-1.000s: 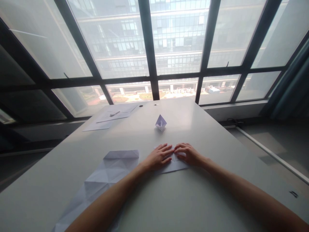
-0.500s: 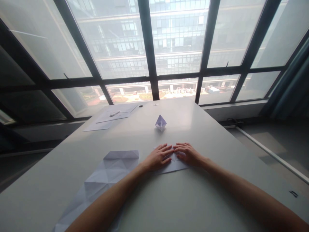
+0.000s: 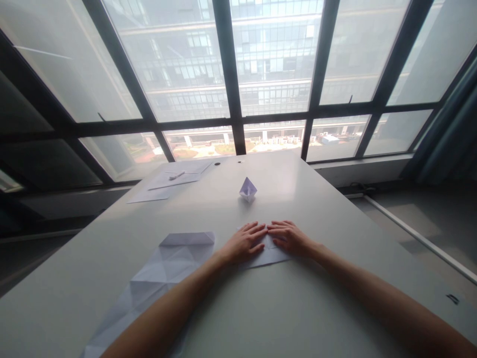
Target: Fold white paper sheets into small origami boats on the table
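A small folded sheet of white paper [image 3: 266,257] lies flat on the table in front of me. My left hand [image 3: 243,243] rests on its left side, fingers stretched out and flat. On its right side lies my right hand [image 3: 289,237], also open, its fingertips close to those of the left. Between the hands part of a fold shows; the rest is covered by the fingers. Just beyond the hands stands a small origami paper boat [image 3: 248,190] with a pointed top. A large creased sheet of paper [image 3: 160,268] spreads out on the left, partly under my left forearm.
More white sheets [image 3: 149,194] lie at the far left of the white table [image 3: 298,308], with a small white object [image 3: 177,175] on top. A dark clip-like piece [image 3: 452,299] is near the right edge. Tall windows [image 3: 276,64] rise behind the table.
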### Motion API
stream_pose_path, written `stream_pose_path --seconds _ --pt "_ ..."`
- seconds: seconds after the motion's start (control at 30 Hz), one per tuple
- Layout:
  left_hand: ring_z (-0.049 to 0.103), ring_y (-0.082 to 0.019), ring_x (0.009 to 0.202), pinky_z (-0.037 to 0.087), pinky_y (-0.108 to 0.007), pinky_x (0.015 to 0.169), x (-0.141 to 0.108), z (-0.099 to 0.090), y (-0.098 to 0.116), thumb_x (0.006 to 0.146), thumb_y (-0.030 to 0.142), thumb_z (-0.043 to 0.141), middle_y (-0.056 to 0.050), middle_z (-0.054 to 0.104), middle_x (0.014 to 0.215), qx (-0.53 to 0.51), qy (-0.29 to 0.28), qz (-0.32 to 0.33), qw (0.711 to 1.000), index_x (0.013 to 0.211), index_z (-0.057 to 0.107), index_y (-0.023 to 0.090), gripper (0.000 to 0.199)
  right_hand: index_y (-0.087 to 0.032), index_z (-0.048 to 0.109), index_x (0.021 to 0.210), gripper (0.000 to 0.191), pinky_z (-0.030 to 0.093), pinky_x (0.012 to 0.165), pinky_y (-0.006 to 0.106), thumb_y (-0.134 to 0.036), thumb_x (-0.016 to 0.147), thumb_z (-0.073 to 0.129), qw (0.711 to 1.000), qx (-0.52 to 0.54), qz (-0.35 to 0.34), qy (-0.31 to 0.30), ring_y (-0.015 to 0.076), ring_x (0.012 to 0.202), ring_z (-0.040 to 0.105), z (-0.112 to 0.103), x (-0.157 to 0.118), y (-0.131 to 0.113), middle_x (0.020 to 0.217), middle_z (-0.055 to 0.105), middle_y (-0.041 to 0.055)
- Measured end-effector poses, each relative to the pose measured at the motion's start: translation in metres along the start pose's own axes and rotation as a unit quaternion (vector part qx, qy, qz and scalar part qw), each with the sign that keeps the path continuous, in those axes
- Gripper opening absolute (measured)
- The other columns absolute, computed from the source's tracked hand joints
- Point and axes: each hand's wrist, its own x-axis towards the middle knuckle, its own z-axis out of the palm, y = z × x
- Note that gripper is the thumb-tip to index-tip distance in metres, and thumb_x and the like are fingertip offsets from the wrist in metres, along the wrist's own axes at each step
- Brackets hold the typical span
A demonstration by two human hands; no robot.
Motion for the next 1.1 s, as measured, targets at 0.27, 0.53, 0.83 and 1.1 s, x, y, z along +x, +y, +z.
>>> stream_pose_path --seconds 0.27,0.53,0.83,1.1 --pt "0.038 -0.03 0.143 0.034 -0.047 0.117 -0.001 -0.004 0.005 0.096 0.05 0.054 -0.005 0.046 0.153 0.011 0.013 -0.01 1.0 0.15 0.043 0.029 0.059 -0.037 0.059 0.135 0.045 0.032 0.112 0.057 -0.022 0.092 0.06 1.0 -0.001 0.011 -0.017 0.0291 0.138 0.046 0.0 -0.001 0.001 0.142 0.058 0.0034" --pt "0.042 -0.03 0.14 0.033 -0.046 0.118 -0.001 -0.006 0.007 0.093 0.044 0.06 -0.008 0.056 0.141 0.018 0.043 -0.011 0.999 0.135 0.058 0.026 0.045 -0.028 0.06 0.135 0.043 0.033 0.113 0.054 -0.031 0.092 0.065 0.999 -0.011 0.032 0.015 0.0291 0.136 0.048 0.0 -0.001 -0.002 0.139 0.061 0.0088" --pt "0.03 -0.029 0.148 0.026 -0.05 0.121 -0.001 -0.003 0.003 0.099 0.041 0.051 -0.002 0.04 0.157 -0.015 -0.011 0.006 1.0 0.153 0.037 0.033 0.056 -0.029 0.063 0.132 0.04 0.036 0.112 0.059 -0.035 0.092 0.064 0.998 -0.035 0.052 0.025 0.0332 0.137 0.047 0.008 -0.003 0.004 0.145 0.055 0.0118" --pt "0.029 -0.029 0.148 0.025 -0.05 0.122 -0.001 -0.003 0.002 0.099 0.043 0.049 -0.002 0.038 0.158 -0.013 -0.016 0.002 1.0 0.153 0.038 0.032 0.056 -0.036 0.066 0.129 0.035 0.035 0.112 0.06 -0.028 0.095 0.059 0.998 -0.034 0.046 0.021 0.0315 0.139 0.045 0.007 -0.004 0.011 0.145 0.054 0.0075"
